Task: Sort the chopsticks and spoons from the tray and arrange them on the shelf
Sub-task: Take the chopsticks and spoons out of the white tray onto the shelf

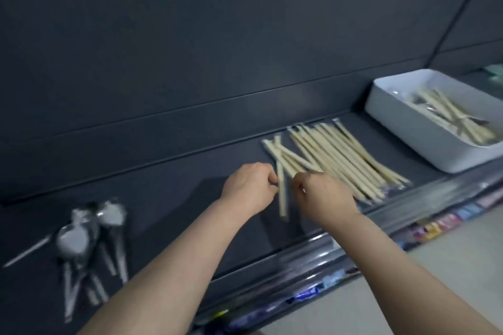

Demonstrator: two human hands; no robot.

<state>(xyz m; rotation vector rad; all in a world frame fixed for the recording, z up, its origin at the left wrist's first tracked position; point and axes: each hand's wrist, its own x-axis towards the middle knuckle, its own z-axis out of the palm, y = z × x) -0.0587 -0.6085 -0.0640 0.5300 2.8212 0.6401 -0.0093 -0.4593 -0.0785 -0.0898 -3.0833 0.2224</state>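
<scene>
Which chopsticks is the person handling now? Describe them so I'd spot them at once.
On the dark shelf, left of the white tray, lies a row of wrapped chopsticks. At its left end, between the left hand and right hand, is the chopstick pair. It alone points straight at the shelf's front edge, jutting past the others.

Bare shelf (168,185) between spoons (89,236), chopsticks (340,160)

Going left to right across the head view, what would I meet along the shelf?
Wrapped spoons, left hand, wrapped chopstick pair, right hand, chopstick pile, white tray.
</scene>
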